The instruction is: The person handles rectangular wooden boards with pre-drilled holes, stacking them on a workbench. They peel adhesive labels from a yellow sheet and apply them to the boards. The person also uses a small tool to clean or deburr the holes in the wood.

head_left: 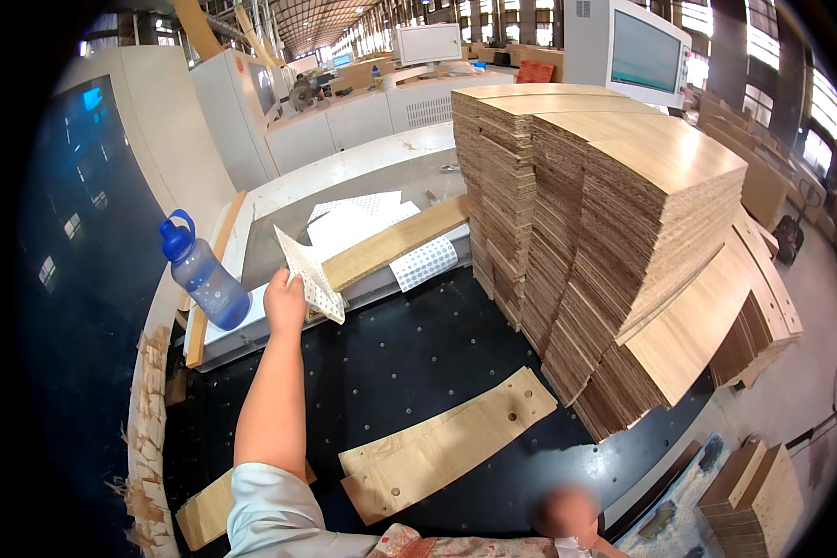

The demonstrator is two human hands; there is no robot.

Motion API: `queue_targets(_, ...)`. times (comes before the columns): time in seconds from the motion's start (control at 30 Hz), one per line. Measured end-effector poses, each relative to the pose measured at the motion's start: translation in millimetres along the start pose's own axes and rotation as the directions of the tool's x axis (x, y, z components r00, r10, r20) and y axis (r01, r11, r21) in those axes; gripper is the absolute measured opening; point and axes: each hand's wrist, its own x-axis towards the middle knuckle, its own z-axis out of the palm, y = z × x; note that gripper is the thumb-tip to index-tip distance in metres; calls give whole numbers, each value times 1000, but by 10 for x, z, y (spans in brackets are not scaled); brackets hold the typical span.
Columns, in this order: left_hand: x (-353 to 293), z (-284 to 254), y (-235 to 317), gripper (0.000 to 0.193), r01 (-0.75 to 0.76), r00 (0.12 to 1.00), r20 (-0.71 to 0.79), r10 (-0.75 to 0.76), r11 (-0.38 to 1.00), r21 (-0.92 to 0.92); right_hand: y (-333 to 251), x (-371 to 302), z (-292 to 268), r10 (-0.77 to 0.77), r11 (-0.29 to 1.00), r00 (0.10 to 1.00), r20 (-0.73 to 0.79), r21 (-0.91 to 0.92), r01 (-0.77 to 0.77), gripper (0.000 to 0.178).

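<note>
My left hand [286, 296] reaches forward and is closed on a bent white sheet of round dots [318, 284], which looks like a sticker sheet. More white dotted sheets [358, 219] lie just beyond it. Another dotted sheet [425, 263] hangs over the ledge beside a wooden strip [395, 244]. At the lower edge, close to my body, my right hand [569, 516] is smeared, so its fingers cannot be made out; something small and whitish shows just below it. Between my arms, wood-grain panels [446, 445] with drilled holes lie overlapping on the black table [409, 358].
A tall stack of wood-grain panels [604, 186] stands on the right. A blue-capped water bottle [209, 279] leans at the left ledge. Another panel [205, 511] lies under my left sleeve. Drilled panels [753, 493] stand at the lower right. A monitor [646, 56] rises behind the stack.
</note>
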Motion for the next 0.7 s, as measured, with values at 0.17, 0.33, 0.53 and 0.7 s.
queue_targets(0.17,-164,-588,321,17,-195,974,-117,192,981,-20,160,-51,127,74,997,962,263,15,-81,16)
queue_targets(0.33,-1057,-943,1072,29,245,967,246,-61,478,-844,135,-113,171,-6,999,1000,10,-53,7,26)
queue_targets(0.53,-2706,-721,1674,16,518,800,594,79,408,-752,318,-16,103,128,875,979,160,447,-187,27)
queue_targets(0.7,-3529,-508,2225,12,572,766,628,139,298,-764,287,-100,-420,227,47,958,174,981,-189,66)
